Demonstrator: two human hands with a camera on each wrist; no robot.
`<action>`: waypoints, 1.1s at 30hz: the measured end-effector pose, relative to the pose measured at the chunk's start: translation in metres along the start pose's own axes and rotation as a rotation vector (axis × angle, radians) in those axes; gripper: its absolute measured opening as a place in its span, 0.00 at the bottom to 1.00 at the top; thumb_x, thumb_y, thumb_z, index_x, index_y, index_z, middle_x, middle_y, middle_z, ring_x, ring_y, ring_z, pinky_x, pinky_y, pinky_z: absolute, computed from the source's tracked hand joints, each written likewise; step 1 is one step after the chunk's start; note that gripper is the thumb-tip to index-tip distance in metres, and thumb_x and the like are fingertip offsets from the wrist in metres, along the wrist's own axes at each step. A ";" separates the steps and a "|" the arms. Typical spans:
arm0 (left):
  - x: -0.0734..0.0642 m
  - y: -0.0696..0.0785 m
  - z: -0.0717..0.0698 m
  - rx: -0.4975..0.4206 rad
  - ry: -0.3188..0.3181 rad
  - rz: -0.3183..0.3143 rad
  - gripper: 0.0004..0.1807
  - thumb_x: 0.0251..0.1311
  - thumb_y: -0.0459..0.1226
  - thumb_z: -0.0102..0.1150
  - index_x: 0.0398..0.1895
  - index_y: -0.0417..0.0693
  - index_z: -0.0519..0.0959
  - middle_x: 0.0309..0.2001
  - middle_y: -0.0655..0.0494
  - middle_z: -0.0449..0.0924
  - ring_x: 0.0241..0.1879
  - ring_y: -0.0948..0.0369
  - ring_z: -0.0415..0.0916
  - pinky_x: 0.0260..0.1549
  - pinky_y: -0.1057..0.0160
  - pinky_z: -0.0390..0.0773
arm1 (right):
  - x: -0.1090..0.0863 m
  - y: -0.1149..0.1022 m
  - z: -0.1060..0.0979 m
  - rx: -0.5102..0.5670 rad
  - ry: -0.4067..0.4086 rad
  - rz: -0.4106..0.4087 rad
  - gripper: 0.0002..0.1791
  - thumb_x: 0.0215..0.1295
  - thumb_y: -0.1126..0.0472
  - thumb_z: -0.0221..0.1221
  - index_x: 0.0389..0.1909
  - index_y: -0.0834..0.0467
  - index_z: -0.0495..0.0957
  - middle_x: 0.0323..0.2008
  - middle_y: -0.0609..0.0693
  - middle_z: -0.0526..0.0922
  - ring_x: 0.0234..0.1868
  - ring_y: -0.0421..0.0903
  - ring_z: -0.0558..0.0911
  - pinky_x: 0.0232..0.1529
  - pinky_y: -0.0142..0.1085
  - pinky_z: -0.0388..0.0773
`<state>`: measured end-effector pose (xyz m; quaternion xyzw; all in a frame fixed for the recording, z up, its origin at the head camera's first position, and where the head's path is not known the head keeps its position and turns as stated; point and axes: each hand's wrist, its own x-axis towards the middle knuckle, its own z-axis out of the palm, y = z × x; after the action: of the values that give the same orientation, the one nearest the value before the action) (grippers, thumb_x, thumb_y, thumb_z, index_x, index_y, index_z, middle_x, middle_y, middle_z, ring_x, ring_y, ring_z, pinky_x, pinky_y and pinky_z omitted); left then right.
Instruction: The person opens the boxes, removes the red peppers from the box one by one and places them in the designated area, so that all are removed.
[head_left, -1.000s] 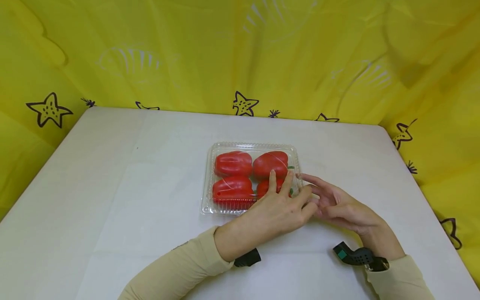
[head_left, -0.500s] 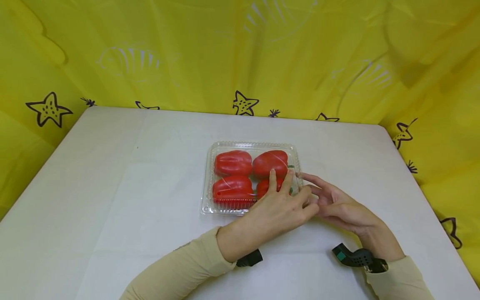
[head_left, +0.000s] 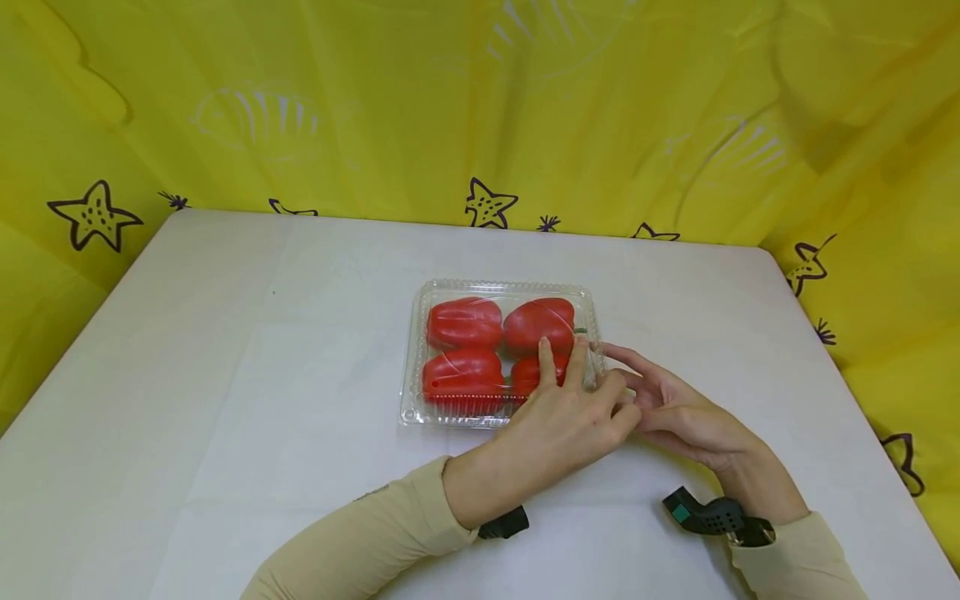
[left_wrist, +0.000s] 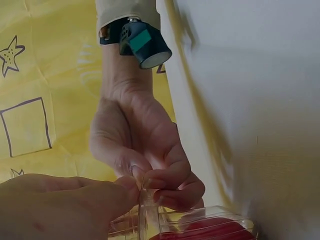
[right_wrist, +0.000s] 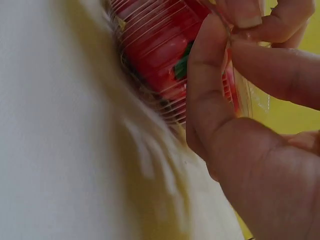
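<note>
Red, yellow, white and tan

Peppers (head_left: 465, 323): red; stems (head_left: 581, 331), green. Box (head_left: 510, 287): clear and colourless, near side finely ribbed, edge beaded. Table (head_left: 225, 333): white. Curtain (head_left: 375, 108): yellow, printed with dotted starfish (head_left: 96, 218) in dark purple outline, spiky bursts (head_left: 548, 223) in the same purple, a square (left_wrist: 27, 127) likewise outlined, and pale striped fish (head_left: 262, 118). Sleeves (head_left: 367, 537): tan. Wrist cameras (head_left: 705, 512): black, the right one with a green patch (head_left: 681, 511)

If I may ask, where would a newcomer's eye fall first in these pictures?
Probably on the red peppers inside the clear box near the middle of the white table. Next, perhaps, the left hand and right hand, which meet at the box's right edge. The yellow cloth behind the table also stands out.
</note>
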<state>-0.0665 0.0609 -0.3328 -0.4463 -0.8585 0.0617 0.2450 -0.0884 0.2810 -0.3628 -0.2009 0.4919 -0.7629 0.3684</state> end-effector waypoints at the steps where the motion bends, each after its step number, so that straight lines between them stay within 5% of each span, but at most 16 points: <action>1: 0.000 0.000 0.001 0.010 0.013 0.003 0.10 0.74 0.38 0.47 0.48 0.59 0.78 0.48 0.59 0.80 0.60 0.39 0.77 0.49 0.31 0.77 | 0.000 0.000 0.001 -0.001 0.003 0.000 0.45 0.64 0.83 0.42 0.79 0.50 0.44 0.62 0.50 0.72 0.54 0.42 0.78 0.57 0.32 0.79; 9: 0.001 -0.001 -0.001 0.015 0.092 -0.001 0.10 0.74 0.36 0.41 0.44 0.54 0.75 0.43 0.58 0.80 0.58 0.39 0.78 0.48 0.32 0.78 | 0.005 -0.005 0.010 -0.143 0.101 0.025 0.44 0.67 0.79 0.47 0.78 0.48 0.45 0.54 0.46 0.77 0.46 0.39 0.79 0.45 0.31 0.80; 15: 0.000 -0.006 -0.008 -0.079 -0.043 0.011 0.06 0.73 0.40 0.50 0.49 0.57 0.73 0.54 0.58 0.77 0.64 0.40 0.73 0.54 0.32 0.75 | 0.002 -0.008 0.012 -0.266 0.167 0.069 0.44 0.66 0.78 0.49 0.78 0.50 0.46 0.64 0.49 0.70 0.50 0.41 0.78 0.50 0.32 0.80; 21: -0.005 -0.024 -0.020 -0.311 -0.229 -0.018 0.23 0.71 0.45 0.53 0.67 0.64 0.65 0.74 0.54 0.60 0.75 0.46 0.57 0.69 0.38 0.64 | 0.000 -0.013 0.014 -0.465 0.235 0.079 0.40 0.68 0.74 0.52 0.77 0.55 0.47 0.66 0.54 0.65 0.56 0.42 0.78 0.53 0.33 0.80; 33: -0.052 -0.069 -0.025 -0.465 -0.313 -0.153 0.46 0.58 0.52 0.68 0.75 0.47 0.58 0.76 0.48 0.56 0.78 0.48 0.49 0.76 0.44 0.52 | 0.001 -0.019 0.029 -0.621 0.367 0.157 0.46 0.66 0.68 0.60 0.78 0.50 0.45 0.62 0.63 0.60 0.56 0.45 0.77 0.51 0.34 0.83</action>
<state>-0.0798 -0.0243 -0.3076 -0.4096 -0.9081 -0.0872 0.0046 -0.0766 0.2671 -0.3336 -0.1246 0.7718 -0.5699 0.2532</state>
